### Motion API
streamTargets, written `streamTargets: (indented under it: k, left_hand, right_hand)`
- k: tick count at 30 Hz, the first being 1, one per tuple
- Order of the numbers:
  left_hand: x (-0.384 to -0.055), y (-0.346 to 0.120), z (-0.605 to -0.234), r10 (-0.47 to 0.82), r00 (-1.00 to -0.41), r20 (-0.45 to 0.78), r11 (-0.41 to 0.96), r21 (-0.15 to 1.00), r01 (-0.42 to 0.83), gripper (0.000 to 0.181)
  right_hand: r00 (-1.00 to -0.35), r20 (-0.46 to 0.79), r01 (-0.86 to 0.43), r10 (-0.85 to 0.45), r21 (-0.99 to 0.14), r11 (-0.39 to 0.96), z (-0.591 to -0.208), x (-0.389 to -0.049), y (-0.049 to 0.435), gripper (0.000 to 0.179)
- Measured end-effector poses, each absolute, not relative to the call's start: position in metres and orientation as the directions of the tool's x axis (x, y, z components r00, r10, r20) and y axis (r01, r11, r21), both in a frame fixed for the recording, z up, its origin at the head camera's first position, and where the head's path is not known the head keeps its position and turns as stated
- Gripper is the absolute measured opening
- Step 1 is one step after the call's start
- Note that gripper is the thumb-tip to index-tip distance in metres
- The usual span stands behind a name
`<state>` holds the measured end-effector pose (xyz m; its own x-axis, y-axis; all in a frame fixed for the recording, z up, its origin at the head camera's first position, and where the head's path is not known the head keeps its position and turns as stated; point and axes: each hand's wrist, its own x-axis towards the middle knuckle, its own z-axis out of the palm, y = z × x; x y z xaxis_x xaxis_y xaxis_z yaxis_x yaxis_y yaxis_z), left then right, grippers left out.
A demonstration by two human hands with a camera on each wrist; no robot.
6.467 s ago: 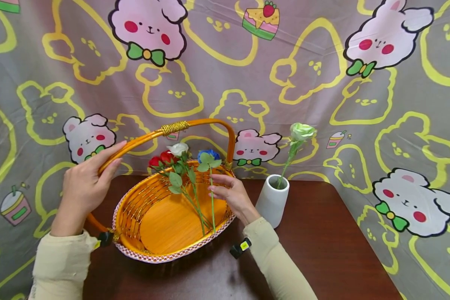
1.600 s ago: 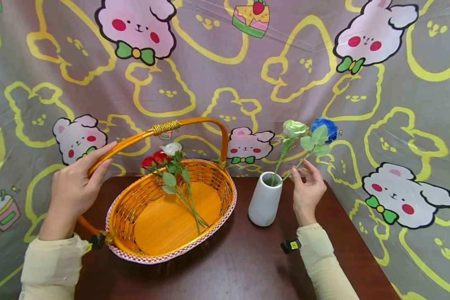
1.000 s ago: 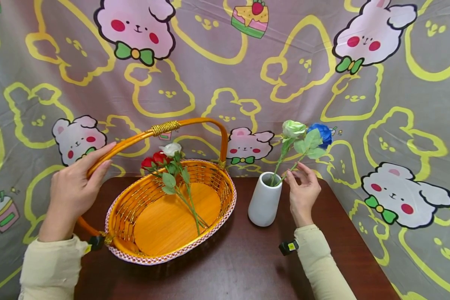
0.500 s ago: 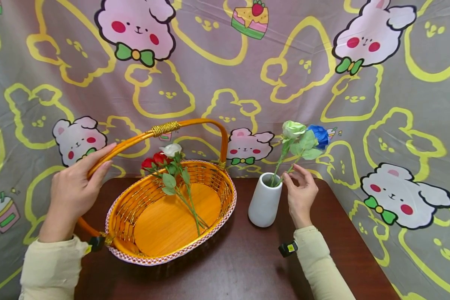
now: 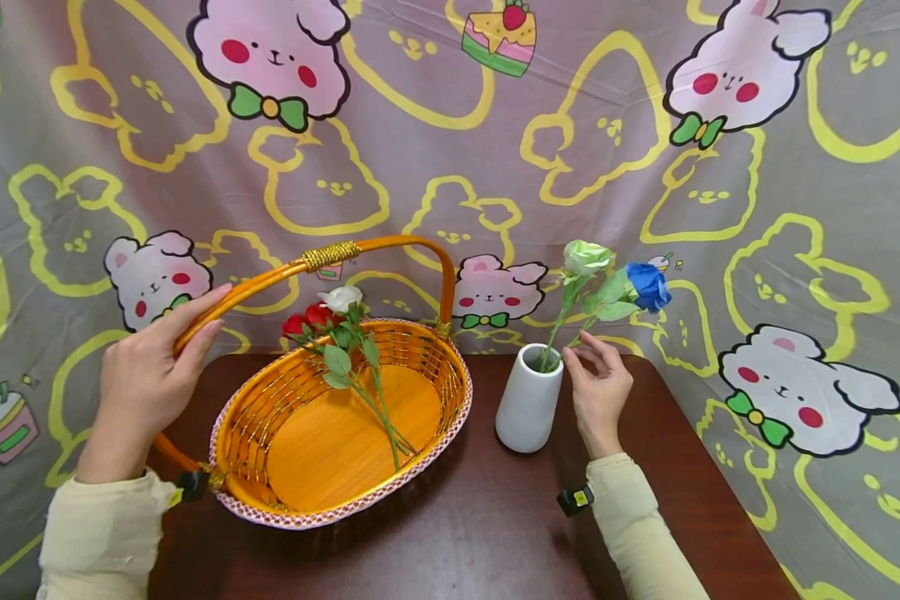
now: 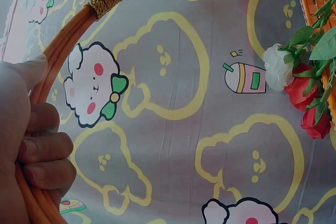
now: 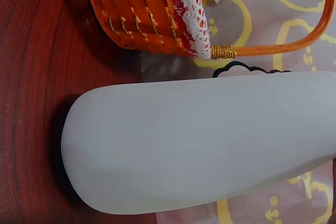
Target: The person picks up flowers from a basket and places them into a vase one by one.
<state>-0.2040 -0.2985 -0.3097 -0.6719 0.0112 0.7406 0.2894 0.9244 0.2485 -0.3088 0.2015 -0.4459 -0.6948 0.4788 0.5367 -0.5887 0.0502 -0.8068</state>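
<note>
Blue rose | right hand pinches stem | left hand curled round handle

Your head cam's evenly lit w/ soft glare on the table; yr L wrist cam's dimmer, top-L corner bright.

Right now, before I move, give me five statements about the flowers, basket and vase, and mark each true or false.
1. The left hand grips the handle of the basket. True.
2. The right hand holds the blue rose beside the vase. True.
3. The vase holds the pale green rose. True.
4. The vase lies on its side. False: it stands upright on the table.
5. The basket's flowers are all blue. False: a white rose and two red roses lie there.
</note>
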Motion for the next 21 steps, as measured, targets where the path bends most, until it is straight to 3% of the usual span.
streamTargets:
  k: [21]
  left_hand:
    - [-0.2032, -0.2976, -0.3102, 0.010, -0.674, 0.738, 0.925, 0.250, 0.287, 0.042]
  right_hand:
    - [-0.704, 0.497, -0.587, 0.507, -0.810, -0.021, -0.4455, -0.3082, 0.2002, 0.039]
